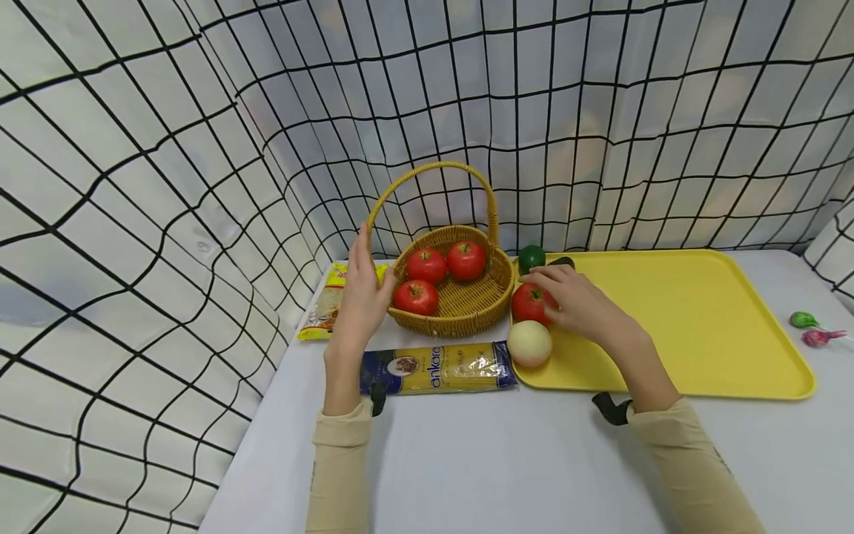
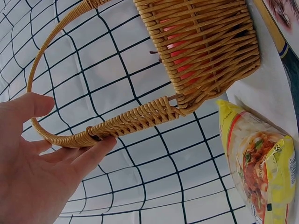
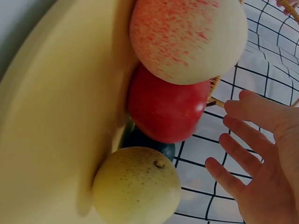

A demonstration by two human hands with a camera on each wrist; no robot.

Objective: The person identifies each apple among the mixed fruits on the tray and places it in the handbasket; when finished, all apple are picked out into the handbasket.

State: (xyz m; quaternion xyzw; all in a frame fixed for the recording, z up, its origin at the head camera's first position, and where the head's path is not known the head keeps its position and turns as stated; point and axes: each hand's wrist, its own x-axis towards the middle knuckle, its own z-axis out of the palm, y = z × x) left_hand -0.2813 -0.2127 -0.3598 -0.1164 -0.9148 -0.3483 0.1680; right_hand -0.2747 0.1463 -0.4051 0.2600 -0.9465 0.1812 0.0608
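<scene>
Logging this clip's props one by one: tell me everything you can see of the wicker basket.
The wicker basket is a round, shallow bowl of tan woven cane with one tall arched handle wrapped in the same cane. It stands upright on the white table, beside the yellow tray's left edge. Three red tomatoes lie inside. The left hand is at its left side, straight fingers touching the handle low down. A pasta packet lies in front, a noodle packet to its left.
</scene>
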